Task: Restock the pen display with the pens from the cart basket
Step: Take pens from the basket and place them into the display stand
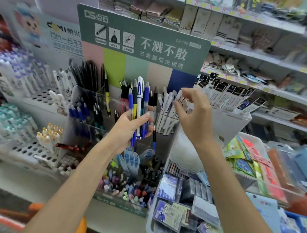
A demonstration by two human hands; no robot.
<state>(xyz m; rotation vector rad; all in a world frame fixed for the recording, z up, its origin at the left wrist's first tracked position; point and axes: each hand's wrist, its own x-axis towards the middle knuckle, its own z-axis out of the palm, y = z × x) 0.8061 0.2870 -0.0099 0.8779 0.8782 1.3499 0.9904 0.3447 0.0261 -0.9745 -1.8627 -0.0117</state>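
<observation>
My left hand [132,128] grips a bundle of pens [138,103], blue, black, yellow and white, held upright in front of the clear acrylic pen display [87,98]. The display stands under a green header card [143,38] and its compartments hold black pens, blue pens and white pens [165,106]. My right hand [193,109] is raised at the right compartment, its fingertips pinching the top of a white pen [179,96] among the white ones. The cart basket is not in view.
A white peg-hole stand with white and purple pens [21,77] sits left. Lower display tiers hold mixed pens [129,185]. A white tray of packaged refills [183,207] sits at the lower right, with shelves of packaged goods [257,57] behind.
</observation>
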